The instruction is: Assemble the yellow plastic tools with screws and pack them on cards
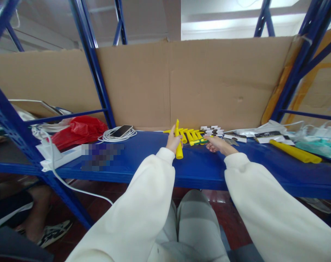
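Gripping the yellow tube (178, 151) around its middle, the left hand (171, 141) positions it over the blue shelf (151, 163). The right hand (217, 144) curls at a yellow-and-green tool (197, 142); whether it pinches this cannot be determined. Beyond, yellow pieces (190, 138) lie beside white-and-black boxes (213, 131).

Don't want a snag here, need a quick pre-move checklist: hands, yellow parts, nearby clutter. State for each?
1. Left hand free: not ok, it holds a yellow piece.
2. Right hand gripping the green-and-yellow tool: cannot tell, the tool's end is at its fingertips.
3. Hands apart: ok, visible gap between them.
4. Row of yellow pieces side by side: ok, slanted alike.
5. Coiled white cable clear of hands: ok, it lies off to the left with the phone on it.
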`<state>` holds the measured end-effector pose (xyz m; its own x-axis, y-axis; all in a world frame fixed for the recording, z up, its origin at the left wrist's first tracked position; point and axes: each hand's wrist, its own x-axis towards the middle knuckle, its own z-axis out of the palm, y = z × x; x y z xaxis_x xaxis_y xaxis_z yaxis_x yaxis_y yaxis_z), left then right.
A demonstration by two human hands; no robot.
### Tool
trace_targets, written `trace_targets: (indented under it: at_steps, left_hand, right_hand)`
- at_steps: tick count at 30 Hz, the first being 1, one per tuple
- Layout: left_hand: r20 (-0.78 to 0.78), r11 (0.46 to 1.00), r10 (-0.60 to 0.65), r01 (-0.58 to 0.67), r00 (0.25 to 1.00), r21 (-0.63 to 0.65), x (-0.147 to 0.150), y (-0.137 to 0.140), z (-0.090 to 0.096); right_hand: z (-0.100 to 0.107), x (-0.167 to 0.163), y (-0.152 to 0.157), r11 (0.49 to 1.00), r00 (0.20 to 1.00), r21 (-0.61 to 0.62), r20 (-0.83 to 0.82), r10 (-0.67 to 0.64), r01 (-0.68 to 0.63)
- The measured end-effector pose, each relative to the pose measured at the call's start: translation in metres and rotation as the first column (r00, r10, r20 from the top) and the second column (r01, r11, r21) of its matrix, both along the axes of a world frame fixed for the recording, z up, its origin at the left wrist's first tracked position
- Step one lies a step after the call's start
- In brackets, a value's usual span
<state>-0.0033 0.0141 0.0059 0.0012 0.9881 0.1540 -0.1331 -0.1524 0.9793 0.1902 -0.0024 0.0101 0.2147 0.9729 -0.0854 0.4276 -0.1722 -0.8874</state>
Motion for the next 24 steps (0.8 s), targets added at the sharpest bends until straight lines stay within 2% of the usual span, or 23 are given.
trace_targets:
  at_steps: [3,8,12,15,18,24]
  left_hand:
    - [-0.191,0.999,-0.046,0.049,0.981,0.010,0.002,-0.001,-0.002]
    - [-0.458,0.994,-0.073,0.101,0.886,0.037,0.003,-0.003,-0.005]
    - [-0.542,0.994,-0.062,0.100,0.838,0.040,0.004,-0.003,-0.008]
    - [-0.531,0.997,-0.057,0.076,0.846,0.014,0.005,-0.003,-0.010]
    - [-0.454,0.998,-0.061,0.060,0.889,-0.017,0.005,-0.001,-0.012]
    - [-0.147,0.993,-0.072,0.056,0.986,-0.108,0.007,0.005,-0.010]
  right_hand:
    - [0.000,0.000,-0.001,0.994,1.000,-0.112,0.025,0.005,-0.002]
    - [0.002,0.001,-0.006,0.994,1.000,-0.105,0.004,0.023,-0.022]
    - [0.004,0.000,-0.008,0.993,0.999,-0.112,0.004,0.039,-0.038]
    - [0.003,0.001,-0.008,0.993,0.998,-0.107,-0.005,0.055,-0.055]
    - [0.002,0.002,-0.007,0.994,0.998,-0.087,-0.025,0.058,-0.060]
    - [0.001,0.001,-0.007,0.995,0.997,-0.073,-0.040,0.065,-0.068]
